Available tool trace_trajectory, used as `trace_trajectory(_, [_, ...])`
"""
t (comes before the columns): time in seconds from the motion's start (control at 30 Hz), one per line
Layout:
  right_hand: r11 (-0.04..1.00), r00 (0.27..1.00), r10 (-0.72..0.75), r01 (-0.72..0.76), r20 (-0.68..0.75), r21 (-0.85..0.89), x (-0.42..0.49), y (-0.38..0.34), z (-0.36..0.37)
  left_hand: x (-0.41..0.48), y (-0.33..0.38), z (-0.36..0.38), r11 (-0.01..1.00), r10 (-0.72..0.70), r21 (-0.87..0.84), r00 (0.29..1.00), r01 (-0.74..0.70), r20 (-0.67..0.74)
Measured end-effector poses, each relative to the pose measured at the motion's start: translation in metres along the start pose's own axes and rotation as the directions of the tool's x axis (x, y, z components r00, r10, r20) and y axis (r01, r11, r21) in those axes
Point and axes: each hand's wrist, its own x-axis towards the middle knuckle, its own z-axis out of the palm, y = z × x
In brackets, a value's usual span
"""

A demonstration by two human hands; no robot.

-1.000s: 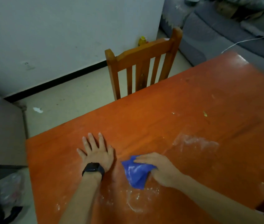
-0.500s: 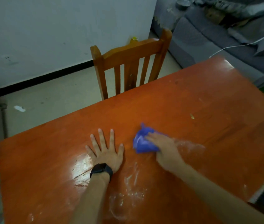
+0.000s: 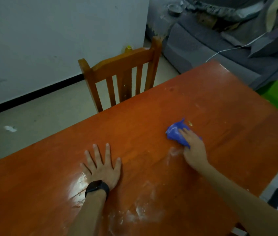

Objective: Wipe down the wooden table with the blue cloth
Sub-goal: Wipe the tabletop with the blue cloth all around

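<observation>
On the counter (image 3: 220, 108), right of centre, right hand (image 3: 194, 150) presses the bunched cloth (image 3: 175, 133), fingers together on top. Left hand (image 3: 103, 169) lies flat, fingers spread, well apart from cloth.

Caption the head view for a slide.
Right hand presses a blue cloth on the table; left hand rests flat, splayed.

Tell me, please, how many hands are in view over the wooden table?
2. The left hand lies flat, fingers spread, on the wooden table near its front; the right hand presses the blue cloth farther out to the right. None seems hidden.
</observation>
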Motion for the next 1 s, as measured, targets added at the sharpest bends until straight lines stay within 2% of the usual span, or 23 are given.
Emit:
trace_trajectory(0.03, [0.996,0.996,-0.083,0.082,0.030,0.033,-0.023,-0.012,0.011,0.001,0.000,0.001,1.000,-0.003,0.000,1.000,0.003,-0.001])
trace_trajectory(0.07, [0.985,0.978,-0.158,0.147,0.137,0.087,-0.049,-0.030,0.018,0.000,0.000,0.001,1.000,-0.005,-0.002,1.000,0.005,0.001])
trace_trajectory(0.13, [0.953,0.873,-0.290,0.228,0.393,0.198,-0.096,-0.059,0.022,-0.001,0.000,0.000,1.000,-0.001,-0.010,1.000,0.001,0.011])
trace_trajectory(0.2, [0.915,0.758,-0.350,0.151,0.551,0.374,-0.121,-0.075,0.018,-0.003,-0.002,-0.001,1.000,0.007,-0.024,1.000,-0.006,0.021])
trace_trajectory(0.23, [0.886,0.756,-0.338,0.054,0.561,0.461,-0.122,-0.079,0.013,-0.004,-0.003,-0.002,1.000,0.010,-0.025,1.000,-0.009,0.025])
trace_trajectory(0.27, [0.842,0.794,-0.289,-0.055,0.535,0.537,-0.116,-0.084,0.005,-0.005,-0.005,-0.002,1.000,0.012,-0.022,1.000,-0.011,0.028])
trace_trajectory(0.33, [0.756,0.889,-0.069,-0.250,0.453,0.605,-0.091,-0.082,-0.018,-0.006,-0.006,-0.002,1.000,0.016,-0.004,1.000,-0.016,0.022])
trace_trajectory(0.4, [0.711,0.921,0.185,-0.367,0.344,0.599,-0.056,-0.062,-0.039,-0.007,-0.006,-0.001,1.000,0.010,0.011,1.000,-0.010,0.009])
trace_trajectory(0.5, [0.698,0.880,0.439,-0.461,0.181,0.548,-0.016,-0.008,-0.065,-0.006,-0.005,0.000,1.000,-0.001,0.022,1.000,0.001,0.001])
trace_trajectory(0.6, [0.703,0.824,0.555,-0.539,0.116,0.463,-0.003,0.041,-0.081,-0.007,-0.007,0.001,0.999,-0.014,0.037,1.000,0.014,-0.008])
trace_trajectory(0.7, [0.703,0.796,0.601,-0.565,0.064,0.433,-0.002,0.071,-0.089,-0.007,-0.006,0.002,0.999,-0.016,0.046,1.000,0.016,-0.014])
trace_trajectory(0.8, [0.805,0.831,0.556,-0.539,0.002,0.249,-0.004,0.087,-0.084,-0.008,-0.002,0.005,0.997,-0.042,0.062,0.998,0.046,-0.052])
trace_trajectory(0.9, [0.919,0.917,0.390,-0.393,-0.080,-0.024,-0.015,0.092,-0.070,-0.010,0.009,0.005,0.996,-0.061,0.056,0.991,0.068,-0.119])
trace_trajectory(1.0, [0.954,0.982,0.182,-0.188,-0.048,-0.232,-0.029,0.093,-0.053,-0.012,0.032,0.004,0.997,-0.058,0.044,0.982,0.067,-0.177])
